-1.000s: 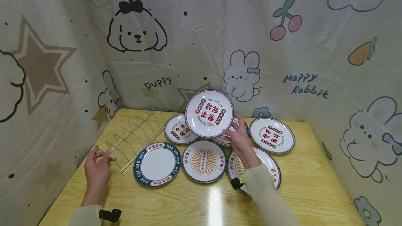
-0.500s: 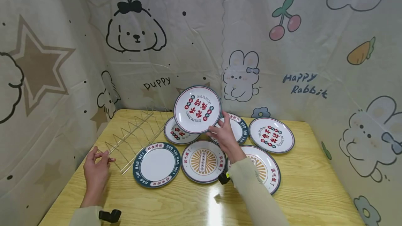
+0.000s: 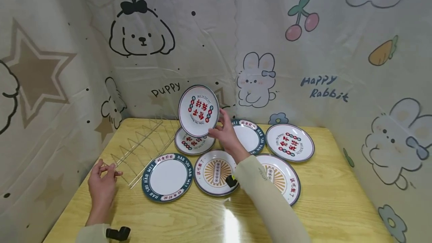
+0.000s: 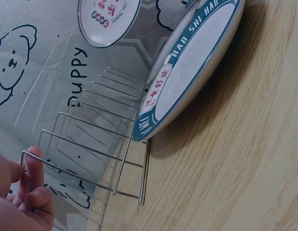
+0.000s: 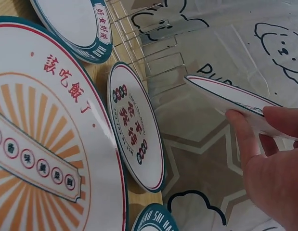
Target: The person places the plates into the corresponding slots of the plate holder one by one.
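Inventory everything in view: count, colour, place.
table: 1, yellow, foreground
raised plate: 1, white, red-lettered, off table
red-lettered plates: 2, white, back row's ends
green-rimmed plates: 2, white-centred, front left, back middle
sunburst plates: 2, white-orange, front middle, front right
wire rack: 1, metallic, left
printed cloth: count unclear, pale, behind, beside table
wrist devices: 2, black, one per wrist
sleeves: 2, pale, forearms
left hand: 1, bare, pinching rack
right hand: 1, bare, gripping raised plate

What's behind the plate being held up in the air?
Behind the raised plate, held by the right hand, the head view shows another red-lettered plate on the table and the patterned curtain. Part of that one's far edge and a patch of curtain are hidden.
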Action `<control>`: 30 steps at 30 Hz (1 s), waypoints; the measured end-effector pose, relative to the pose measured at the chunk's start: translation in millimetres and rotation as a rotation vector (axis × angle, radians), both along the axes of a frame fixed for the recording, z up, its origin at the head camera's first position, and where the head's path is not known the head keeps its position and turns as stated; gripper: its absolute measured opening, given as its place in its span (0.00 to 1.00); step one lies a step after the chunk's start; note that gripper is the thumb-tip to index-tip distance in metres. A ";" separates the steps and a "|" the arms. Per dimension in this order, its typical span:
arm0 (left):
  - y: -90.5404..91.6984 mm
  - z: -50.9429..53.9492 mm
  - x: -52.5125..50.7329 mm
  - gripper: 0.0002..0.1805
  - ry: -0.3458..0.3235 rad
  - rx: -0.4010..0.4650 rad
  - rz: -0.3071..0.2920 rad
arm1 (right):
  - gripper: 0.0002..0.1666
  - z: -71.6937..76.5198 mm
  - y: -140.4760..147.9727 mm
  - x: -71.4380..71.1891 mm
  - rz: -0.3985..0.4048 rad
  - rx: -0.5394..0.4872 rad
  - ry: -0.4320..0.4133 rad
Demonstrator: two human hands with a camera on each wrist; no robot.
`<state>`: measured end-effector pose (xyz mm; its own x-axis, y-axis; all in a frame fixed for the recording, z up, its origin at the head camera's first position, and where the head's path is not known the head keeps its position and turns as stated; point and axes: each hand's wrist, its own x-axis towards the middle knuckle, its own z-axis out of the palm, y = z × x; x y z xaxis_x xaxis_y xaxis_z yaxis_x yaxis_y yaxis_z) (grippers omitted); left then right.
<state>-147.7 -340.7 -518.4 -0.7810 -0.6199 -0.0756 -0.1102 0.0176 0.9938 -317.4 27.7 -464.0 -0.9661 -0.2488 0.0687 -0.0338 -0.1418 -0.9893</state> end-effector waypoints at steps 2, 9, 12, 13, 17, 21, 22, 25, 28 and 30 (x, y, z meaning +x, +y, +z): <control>-1.4 -1.0 1.3 0.38 -0.001 -0.003 0.000 | 0.55 3.1 -7.0 -2.5 0.015 0.014 0.011; 0.4 0.5 2.1 0.37 0.022 0.005 0.012 | 0.54 13.9 -20.2 -8.5 0.034 0.072 0.059; 1.1 -0.3 1.7 0.37 0.023 0.011 0.015 | 0.54 16.1 -23.2 -11.7 0.038 0.111 0.075; 1.3 -0.4 1.6 0.37 0.024 0.014 0.014 | 0.54 16.9 -24.2 -12.7 0.036 0.127 0.079; 2.0 -0.2 1.5 0.37 0.022 0.013 0.015 | 0.54 18.0 -28.7 -18.0 0.031 0.180 0.087; 1.9 -0.3 2.9 0.37 -0.002 -0.009 0.015 | 0.54 16.5 -33.5 -23.4 0.035 0.224 0.104; 1.8 -0.3 3.3 0.37 -0.008 -0.017 0.014 | 0.54 16.2 -34.7 -24.2 0.033 0.236 0.109; 1.4 -0.1 3.4 0.36 -0.012 -0.014 0.017 | 0.54 15.0 -38.9 -26.7 0.033 0.250 0.122; 1.3 0.4 2.3 0.37 -0.005 -0.005 0.015 | 0.54 12.8 -43.1 -28.7 0.035 0.247 0.122; 1.5 0.2 1.4 0.37 -0.003 -0.008 0.012 | 0.54 10.7 -45.6 -29.9 0.041 0.251 0.119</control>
